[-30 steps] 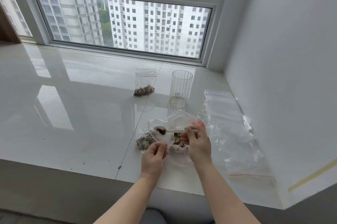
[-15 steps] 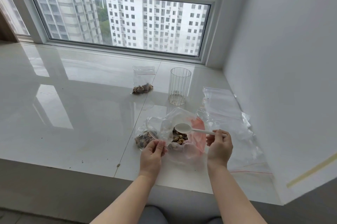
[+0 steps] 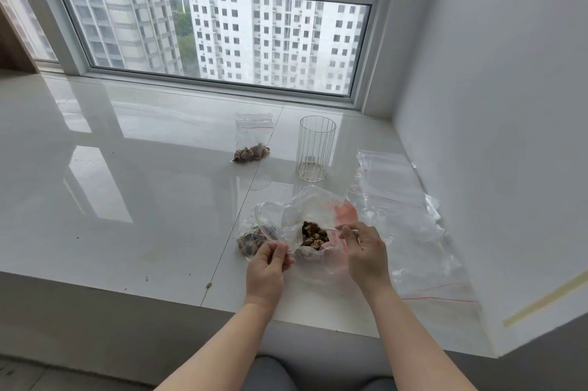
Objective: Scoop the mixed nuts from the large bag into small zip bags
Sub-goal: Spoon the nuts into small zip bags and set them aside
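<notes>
The large clear bag (image 3: pixel 318 204) lies open on the white sill, with mixed nuts (image 3: pixel 314 235) showing in its mouth. My right hand (image 3: pixel 364 252) grips the thin white spoon (image 3: pixel 345 229) by its handle; the spoon's bowl points left into the nuts and is mostly hidden by plastic. Left of it lies a small zip bag (image 3: pixel 254 239) holding some nuts. My left hand (image 3: pixel 270 258) pinches this small bag's near edge between thumb and fingers.
A filled small zip bag (image 3: pixel 251 152) lies farther back near the window. A ribbed glass cylinder (image 3: pixel 315 149) stands to its right. Several empty zip bags (image 3: pixel 401 199) are piled along the right wall. Crumbs (image 3: pixel 208 285) lie near the sill's front edge.
My right hand drew the spoon out of the small bag, swung it right, then brought it down into the large bag's nuts. My left hand kept its pinch on the small bag.
</notes>
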